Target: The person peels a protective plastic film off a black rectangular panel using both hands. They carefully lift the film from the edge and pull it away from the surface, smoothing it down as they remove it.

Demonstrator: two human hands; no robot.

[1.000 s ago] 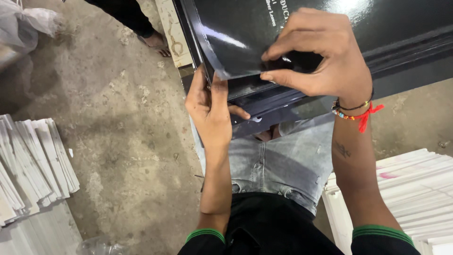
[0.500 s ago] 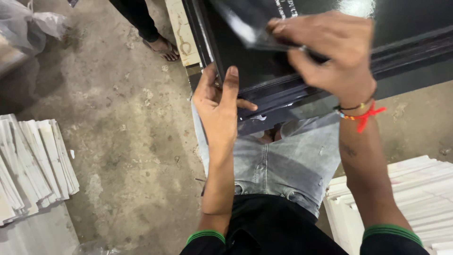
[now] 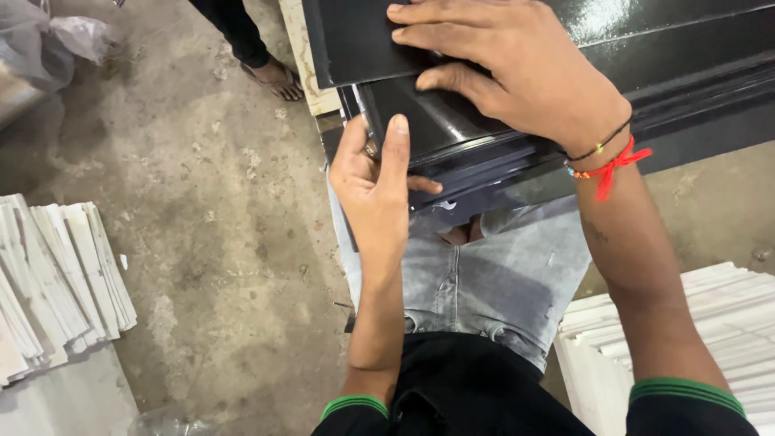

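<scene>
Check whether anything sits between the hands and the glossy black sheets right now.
Nothing visible does. The left hand presses directly against the near end of the black sheet stack, and the right hand lies flat on the top black sheet. Both are in bare contact.

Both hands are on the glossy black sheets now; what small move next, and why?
Probably slide the top black sheet square onto the stack. The right hand lies flat on it, and it overhangs the stack's near-left corner, where the left hand braces the edge.
</scene>
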